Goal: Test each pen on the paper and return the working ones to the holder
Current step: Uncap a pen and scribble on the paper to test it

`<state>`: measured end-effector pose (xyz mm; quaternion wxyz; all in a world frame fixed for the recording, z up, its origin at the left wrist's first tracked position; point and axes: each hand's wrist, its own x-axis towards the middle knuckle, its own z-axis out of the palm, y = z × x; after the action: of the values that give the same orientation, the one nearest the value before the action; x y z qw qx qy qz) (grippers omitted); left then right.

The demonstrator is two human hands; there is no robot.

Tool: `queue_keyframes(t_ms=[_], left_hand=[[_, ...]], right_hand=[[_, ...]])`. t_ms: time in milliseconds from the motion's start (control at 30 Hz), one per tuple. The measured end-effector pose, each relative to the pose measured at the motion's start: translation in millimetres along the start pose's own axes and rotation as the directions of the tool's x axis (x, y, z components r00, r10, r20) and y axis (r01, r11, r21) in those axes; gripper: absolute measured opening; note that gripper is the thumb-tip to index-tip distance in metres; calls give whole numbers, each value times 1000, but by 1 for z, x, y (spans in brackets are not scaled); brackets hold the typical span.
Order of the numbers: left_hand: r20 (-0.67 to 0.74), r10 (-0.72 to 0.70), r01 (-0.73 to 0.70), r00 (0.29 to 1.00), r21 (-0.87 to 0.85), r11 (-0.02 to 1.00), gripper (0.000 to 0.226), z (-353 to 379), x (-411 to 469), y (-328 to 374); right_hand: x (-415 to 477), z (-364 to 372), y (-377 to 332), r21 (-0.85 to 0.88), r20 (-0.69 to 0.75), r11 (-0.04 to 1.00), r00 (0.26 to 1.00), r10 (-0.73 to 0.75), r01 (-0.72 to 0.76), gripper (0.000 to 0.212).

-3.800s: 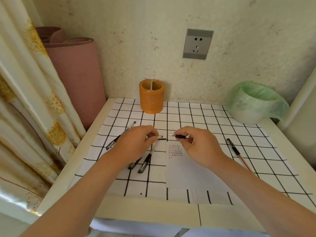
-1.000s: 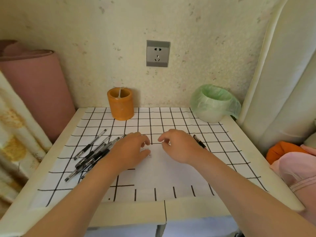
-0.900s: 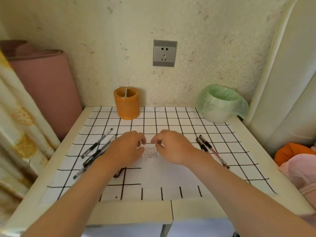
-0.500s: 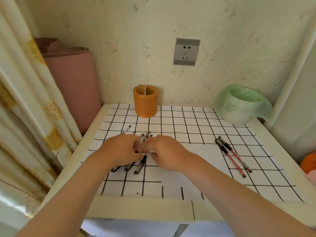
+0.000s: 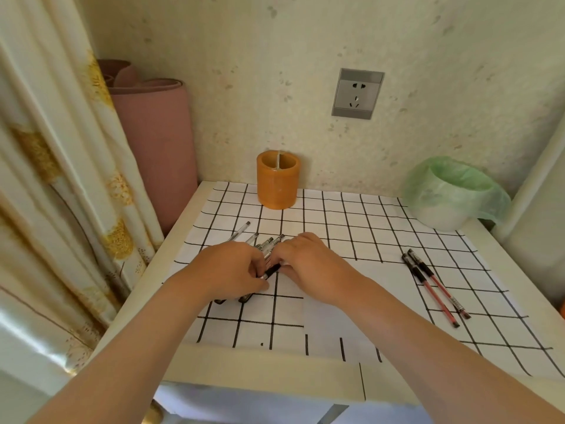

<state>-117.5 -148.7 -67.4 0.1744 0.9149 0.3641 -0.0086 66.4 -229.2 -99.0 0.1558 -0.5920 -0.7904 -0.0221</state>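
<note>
Several clear-barrelled black pens (image 5: 266,242) lie in a bunch on the checked cover, left of the middle. My left hand (image 5: 232,270) and my right hand (image 5: 305,261) meet over this bunch. Between their fingertips is one black pen (image 5: 272,272); the left fingers pinch its dark end and the right hand covers the rest. The orange pen holder (image 5: 277,179) stands upright at the back by the wall, apart from both hands. The white paper (image 5: 336,304) lies under my right forearm. Two red pens (image 5: 434,289) lie side by side at the right.
A white bin lined with a green bag (image 5: 452,194) stands at the back right. A rolled pink mat (image 5: 159,142) and a curtain (image 5: 61,166) stand left of the table. A wall socket (image 5: 357,93) sits above the table.
Both hands have left the paper and moved left onto the bunch of black pens, where they now pinch one pen. The view has swung left.
</note>
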Motion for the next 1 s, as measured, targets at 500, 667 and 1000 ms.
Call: queue_keyframes(t_ms=[500, 667, 1000], left_hand=[[-183, 108, -142, 977, -180, 973, 14, 4, 13, 22], [-142, 117, -144, 983, -197, 970, 13, 9, 20, 29], [-139, 114, -160, 984, -389, 907, 6, 11, 24, 42]], right_hand=[[-24, -22, 16, -52, -60, 988, 988, 140, -143, 21], [-31, -22, 22, -33, -2, 983, 983, 181, -181, 24], [-36, -31, 27, -27, -60, 983, 982, 179, -181, 22]])
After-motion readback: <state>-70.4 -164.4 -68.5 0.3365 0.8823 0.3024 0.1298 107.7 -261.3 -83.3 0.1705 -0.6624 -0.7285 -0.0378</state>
